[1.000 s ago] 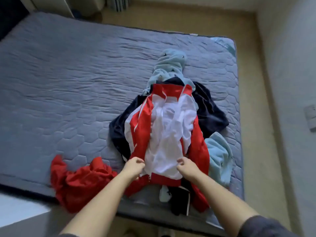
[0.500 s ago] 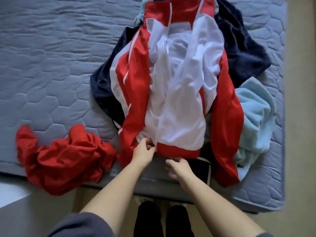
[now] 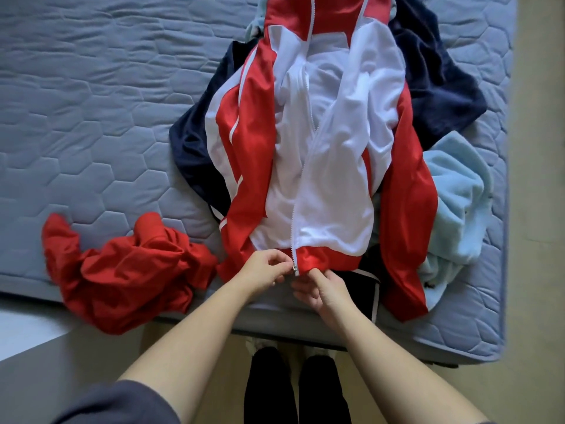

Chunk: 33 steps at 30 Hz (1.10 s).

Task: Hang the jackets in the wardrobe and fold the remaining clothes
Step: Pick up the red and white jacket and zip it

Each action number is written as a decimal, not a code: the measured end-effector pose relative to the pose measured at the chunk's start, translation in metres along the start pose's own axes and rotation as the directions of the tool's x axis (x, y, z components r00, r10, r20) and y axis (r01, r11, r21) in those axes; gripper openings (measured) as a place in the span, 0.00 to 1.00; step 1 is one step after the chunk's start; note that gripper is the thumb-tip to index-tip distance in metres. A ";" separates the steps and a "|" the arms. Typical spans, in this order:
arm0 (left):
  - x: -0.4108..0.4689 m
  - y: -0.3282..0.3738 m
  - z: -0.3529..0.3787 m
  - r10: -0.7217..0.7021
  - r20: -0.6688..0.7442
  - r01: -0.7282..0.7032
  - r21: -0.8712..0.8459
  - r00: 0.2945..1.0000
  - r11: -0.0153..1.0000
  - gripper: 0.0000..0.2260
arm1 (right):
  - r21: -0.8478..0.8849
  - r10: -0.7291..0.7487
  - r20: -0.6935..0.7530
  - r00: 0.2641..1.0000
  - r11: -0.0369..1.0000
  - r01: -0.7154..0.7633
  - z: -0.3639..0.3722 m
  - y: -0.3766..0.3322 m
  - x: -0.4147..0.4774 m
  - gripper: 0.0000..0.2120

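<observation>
The red-and-white jacket [image 3: 336, 179] is lying front-up on a heap of clothes at the near edge of the mattress [image 3: 91, 117], towards its right corner. The left hand [image 3: 266, 270] is pinching the zip slider [image 3: 295, 268] at the hem. The right hand [image 3: 324, 290] is gripping the red hem band just beside it, fingers curled under.

Assessment: the fabric is appearing light, soft and slick, and is likely to slide and bunch under pull. Firmest holds are the hem band and zip tape, then collar or shoulders for hanging.

A crumpled red garment [image 3: 128, 270] is lying at the near edge, left. A navy garment [image 3: 434, 87] and a pale blue fleece [image 3: 458, 194] are lying beneath the jacket.
</observation>
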<state>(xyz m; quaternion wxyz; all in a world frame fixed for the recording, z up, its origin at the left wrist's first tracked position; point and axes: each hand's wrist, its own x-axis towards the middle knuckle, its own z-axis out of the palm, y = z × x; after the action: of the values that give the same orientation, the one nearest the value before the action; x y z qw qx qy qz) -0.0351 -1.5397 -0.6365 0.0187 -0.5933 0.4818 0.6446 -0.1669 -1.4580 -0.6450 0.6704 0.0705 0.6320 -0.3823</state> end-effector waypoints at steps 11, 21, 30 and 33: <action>-0.009 0.010 0.020 -0.033 -0.041 0.029 -0.097 0.999 0.995 0.07 | 0.157 -0.051 0.013 0.999 0.986 0.048 -0.016 -0.025 -0.010 0.07; 0.014 0.009 0.070 -0.444 0.099 0.393 -0.657 0.891 0.643 0.12 | 0.449 -0.012 -0.102 0.995 0.892 0.057 -0.074 -0.046 -0.012 0.09; 0.014 0.021 0.105 -0.339 0.176 0.303 -0.877 0.924 0.372 0.09 | 0.588 -0.071 -0.116 0.991 0.799 0.126 -0.091 -0.053 -0.009 0.06; 0.014 0.027 0.108 -0.262 0.204 0.300 -0.861 0.943 0.410 0.07 | 0.607 -0.065 -0.139 0.988 0.783 0.137 -0.089 -0.054 -0.012 0.05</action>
<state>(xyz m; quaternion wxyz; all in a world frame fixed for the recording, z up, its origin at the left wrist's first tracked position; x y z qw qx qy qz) -0.1362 -1.4922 -0.6496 -0.1739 -0.5765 -0.0281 0.7979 -0.2685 -1.4390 -0.6299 0.5537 0.2715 0.5121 -0.5979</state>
